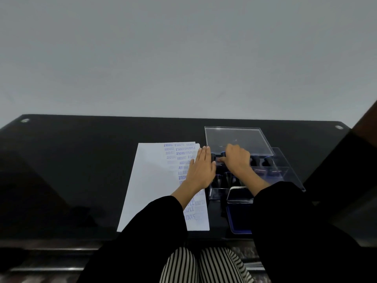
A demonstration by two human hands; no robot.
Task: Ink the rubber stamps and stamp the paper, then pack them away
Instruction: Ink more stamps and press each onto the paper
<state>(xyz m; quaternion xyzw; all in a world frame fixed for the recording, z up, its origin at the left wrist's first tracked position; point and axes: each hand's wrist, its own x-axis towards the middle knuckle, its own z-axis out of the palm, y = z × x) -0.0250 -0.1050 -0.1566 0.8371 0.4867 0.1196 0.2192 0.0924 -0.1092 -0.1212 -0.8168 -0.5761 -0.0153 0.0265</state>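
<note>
A black glossy worktop [81,170] carries a white paper [151,180] at 9 o'clock of centre, its right side covered with blue stamped words. Just beside it at 3 o'clock stands a clear box [285,172] holding black-handled stamps [267,161], with its clear lid [234,137] at 12 o'clock, overlapping the box's far edge. An open ink pad [238,219] sits at 6 o'clock of the box. The left hand [201,170] lies flat on the paper's right edge, grip wide, fingers straight. The right hand [237,160] reaches into the box, grip closed round 1 stamp [223,154] near the far-left corner
</note>
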